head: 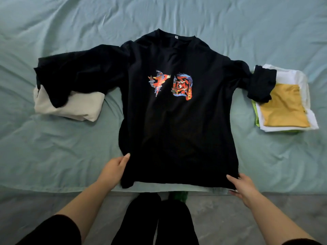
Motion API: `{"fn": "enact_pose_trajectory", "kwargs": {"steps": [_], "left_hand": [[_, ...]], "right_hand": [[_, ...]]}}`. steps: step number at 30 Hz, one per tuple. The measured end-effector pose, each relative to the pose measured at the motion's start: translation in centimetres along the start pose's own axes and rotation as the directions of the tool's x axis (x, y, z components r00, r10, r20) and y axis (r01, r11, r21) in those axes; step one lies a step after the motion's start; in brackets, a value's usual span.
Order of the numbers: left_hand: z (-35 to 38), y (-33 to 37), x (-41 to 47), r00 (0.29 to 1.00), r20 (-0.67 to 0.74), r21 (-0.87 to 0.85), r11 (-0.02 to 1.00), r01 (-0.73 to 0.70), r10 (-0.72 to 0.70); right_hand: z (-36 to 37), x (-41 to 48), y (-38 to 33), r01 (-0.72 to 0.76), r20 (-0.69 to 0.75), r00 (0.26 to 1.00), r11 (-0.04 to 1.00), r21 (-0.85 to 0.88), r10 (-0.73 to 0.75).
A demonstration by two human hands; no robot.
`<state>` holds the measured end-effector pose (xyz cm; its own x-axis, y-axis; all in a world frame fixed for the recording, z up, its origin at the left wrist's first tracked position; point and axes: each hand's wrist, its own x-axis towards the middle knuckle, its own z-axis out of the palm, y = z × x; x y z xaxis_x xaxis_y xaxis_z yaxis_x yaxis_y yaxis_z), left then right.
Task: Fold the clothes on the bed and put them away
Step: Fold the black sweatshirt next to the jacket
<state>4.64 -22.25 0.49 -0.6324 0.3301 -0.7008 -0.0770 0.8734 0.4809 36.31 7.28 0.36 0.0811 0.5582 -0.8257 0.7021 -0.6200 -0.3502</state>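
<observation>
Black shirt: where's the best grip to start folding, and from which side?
Pinch the two hem corners, coming from the near edge of the bed. The shirt lies flat, print up, collar far, hem nearest; the left hand and right hand hold it there. Avoid the cuffs: they drape over the beige cloth and the folded stack.

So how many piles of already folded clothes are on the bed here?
2. A beige pile at left, partly under one sleeve of the black shirt; a yellow-topped stack at right, under the other sleeve. More could be hidden beneath the shirt.
</observation>
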Motion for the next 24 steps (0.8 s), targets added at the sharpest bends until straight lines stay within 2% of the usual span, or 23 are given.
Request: {"fn": "enact_pose_trajectory", "kwargs": {"steps": [2, 4, 5, 7, 9, 11, 14, 16, 19, 21, 22, 24], "left_hand": [[1.0, -1.0, 0.4, 0.987, -0.012, -0.314, 0.937, 0.150, -0.162], [1.9, -1.7, 0.7, 0.955, -0.018, -0.445, 0.858, 0.258, -0.296], [2.5, -1.9, 0.9, 0.948, -0.011, -0.406, 0.868, 0.287, -0.318], [3.6, -2.5, 1.6, 0.949, -0.009, -0.204, 0.930, 0.306, -0.314], [4.5, -2.7, 1.9, 0.957, 0.025, -0.077, 0.954, 0.289, -0.288], [5.1, -2.6, 1.9, 0.969, 0.022, -0.118, 0.961, 0.248, -0.247], [5.1, -2.8, 0.5, 0.964, -0.158, -0.195, 0.964, 0.181, -0.213], [4.4, -3.7, -1.1, 0.941, -0.248, -0.237, 0.956, 0.173, -0.231], [2.9, -5.7, -3.2, 0.905, -0.306, -0.343, 0.921, 0.183, -0.294], [2.5, -7.4, -3.7, 0.893, -0.355, -0.307, 0.936, 0.170, -0.278], [2.5, -8.1, -3.6, 0.890, -0.360, -0.311, 0.936, 0.167, -0.279], [3.0, -8.9, -3.1, 0.892, -0.335, -0.373, 0.912, 0.170, -0.304]], "right_hand": [[0.6, 0.1, 0.5, 0.005, -0.021, 1.000, 1.000, -0.023, -0.006], [1.3, 0.5, 0.8, 0.008, -0.038, 0.999, 0.999, -0.031, -0.009], [1.6, 0.8, 1.0, 0.006, -0.036, 0.999, 0.999, -0.032, -0.007], [2.2, 1.4, 1.4, 0.003, -0.036, 0.999, 1.000, -0.031, -0.004], [2.7, 1.8, 1.8, 0.008, -0.047, 0.999, 1.000, -0.016, -0.009], [2.8, 2.0, 2.3, 0.015, -0.033, 0.999, 1.000, 0.024, -0.015], [2.1, 1.5, 3.1, 0.023, -0.010, 1.000, 0.996, 0.083, -0.023], [0.9, 1.0, 3.5, 0.045, -0.014, 0.999, 0.991, 0.124, -0.044], [-0.8, 0.6, 4.1, 0.076, -0.041, 0.997, 0.985, 0.155, -0.070], [-1.3, 1.1, 4.5, 0.062, -0.069, 0.997, 0.956, 0.288, -0.043], [-1.0, 1.5, 4.9, 0.028, -0.031, 0.999, 0.925, 0.380, -0.017], [0.7, 1.6, 5.8, -0.101, 0.134, 0.990, 0.833, 0.543, 0.032]]}}
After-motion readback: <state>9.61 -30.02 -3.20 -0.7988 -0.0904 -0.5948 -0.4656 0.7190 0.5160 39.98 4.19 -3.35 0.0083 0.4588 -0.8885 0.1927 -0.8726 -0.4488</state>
